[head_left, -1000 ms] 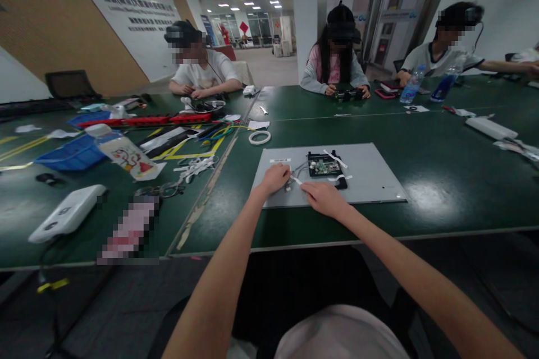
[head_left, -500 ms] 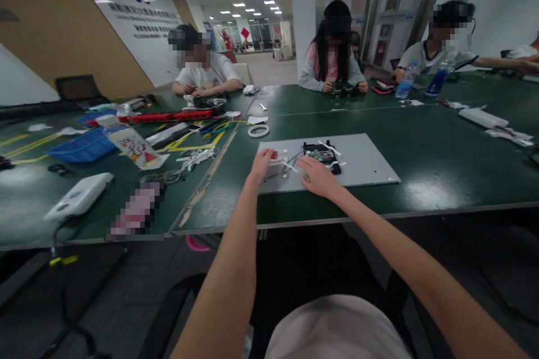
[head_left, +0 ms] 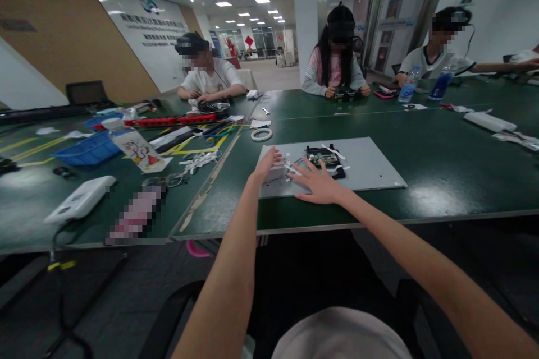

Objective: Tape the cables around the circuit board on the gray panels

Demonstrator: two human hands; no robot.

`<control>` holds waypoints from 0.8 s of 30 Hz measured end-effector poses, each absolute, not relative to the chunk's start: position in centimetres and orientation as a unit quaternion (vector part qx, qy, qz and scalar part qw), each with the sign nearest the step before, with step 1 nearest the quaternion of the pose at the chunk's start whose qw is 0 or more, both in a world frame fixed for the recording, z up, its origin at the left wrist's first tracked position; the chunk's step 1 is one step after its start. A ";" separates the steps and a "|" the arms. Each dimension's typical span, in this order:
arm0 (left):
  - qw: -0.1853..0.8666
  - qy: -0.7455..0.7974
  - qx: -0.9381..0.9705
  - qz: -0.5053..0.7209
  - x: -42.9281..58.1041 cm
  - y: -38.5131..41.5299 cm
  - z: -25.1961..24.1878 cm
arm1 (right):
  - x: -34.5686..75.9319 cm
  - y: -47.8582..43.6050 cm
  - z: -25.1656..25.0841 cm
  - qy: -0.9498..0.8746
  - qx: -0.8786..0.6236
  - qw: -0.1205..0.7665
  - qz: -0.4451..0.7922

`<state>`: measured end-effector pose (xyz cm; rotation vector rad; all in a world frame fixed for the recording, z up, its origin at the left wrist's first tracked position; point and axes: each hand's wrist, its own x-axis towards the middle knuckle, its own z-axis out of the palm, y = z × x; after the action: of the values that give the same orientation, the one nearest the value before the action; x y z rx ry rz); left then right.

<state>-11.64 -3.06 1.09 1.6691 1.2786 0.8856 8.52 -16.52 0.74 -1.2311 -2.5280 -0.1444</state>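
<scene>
A flat grey panel (head_left: 370,165) lies on the green table. On its middle sits a black frame with a green circuit board (head_left: 327,159), with white strips of tape at its edges. My right hand (head_left: 319,182) is spread open over the panel's near edge, just left of and below the board. My left hand (head_left: 268,164) is at the panel's left end, fingers apart, beside a small pale part (head_left: 277,174) that it partly hides. Thin wires and white bits lie between the two hands. Neither hand visibly grips anything.
A tape roll (head_left: 261,134) lies behind the panel. To the left are a blue basket (head_left: 86,148), a carton (head_left: 141,150), white cables (head_left: 202,161), a phone (head_left: 137,213) and a white power bank (head_left: 80,199). Three people sit across the table (head_left: 379,123), near two bottles (head_left: 441,84).
My right hand has spread its fingers wider. The fingers of my left hand have lifted and opened. The whole view has shifted slightly.
</scene>
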 end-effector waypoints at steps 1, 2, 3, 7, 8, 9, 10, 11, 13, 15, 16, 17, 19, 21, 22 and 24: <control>0.430 0.510 0.658 0.350 -11.7 -3.0 1.1 | 8.6 -16.5 0.8 -0.891 -0.424 0.156 -0.043; 0.443 0.509 0.652 0.346 -11.7 -2.9 1.2 | 8.6 -16.4 0.8 -0.896 -0.417 0.150 -0.036; 0.455 0.508 0.646 0.341 -11.8 -2.9 1.3 | 8.7 -16.3 0.8 -0.898 -0.413 0.146 -0.029; 0.489 0.499 0.635 0.330 -12.2 -2.8 1.6 | 8.7 -16.1 0.7 -0.897 -0.416 0.149 -0.004; 0.497 0.496 0.632 0.328 -12.4 -2.8 1.8 | 8.8 -16.0 0.6 -0.896 -0.418 0.152 0.000; 0.505 0.492 0.629 0.328 -12.6 -2.7 2.0 | 8.8 -15.9 0.6 -0.895 -0.418 0.155 0.002; 0.511 0.489 0.625 0.330 -12.8 -2.7 2.2 | 8.8 -15.9 0.6 -0.895 -0.418 0.158 0.003; 0.516 0.487 0.620 0.336 -13.0 -2.6 2.4 | 8.8 -15.8 0.6 -0.894 -0.417 0.160 0.004; 0.525 0.474 0.618 0.343 -13.3 -2.4 3.1 | 8.8 -15.8 0.6 -0.894 -0.416 0.165 0.004; 0.517 0.471 0.625 0.346 -13.6 -2.1 3.8 | 8.7 -15.7 0.7 -0.892 -0.419 0.170 0.003; 0.503 0.475 0.631 0.351 -13.7 -1.8 4.2 | 8.7 -15.6 0.7 -0.890 -0.422 0.173 0.002; 0.480 0.485 0.635 0.363 -13.7 -1.6 4.6 | 8.6 -15.4 0.6 -0.888 -0.426 0.174 0.001; 0.428 0.507 0.637 0.392 -13.8 -0.9 5.2 | 8.4 -14.9 0.5 -0.882 -0.437 0.177 -0.001; 0.386 0.522 0.635 0.419 -13.9 -0.2 5.7 | 8.3 -14.1 0.5 -0.870 -0.459 0.180 -0.001; 0.371 0.524 0.634 0.431 -13.9 0.2 5.8 | 8.3 -13.7 0.5 -0.863 -0.472 0.182 0.002; 0.350 0.519 0.636 0.452 -14.2 0.7 5.7 | 8.9 -13.0 0.7 -0.864 -0.470 0.182 0.014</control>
<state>-14.17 0.68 5.66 1.6464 1.3447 1.1709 8.87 -13.04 0.71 -1.3270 -2.4375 0.0383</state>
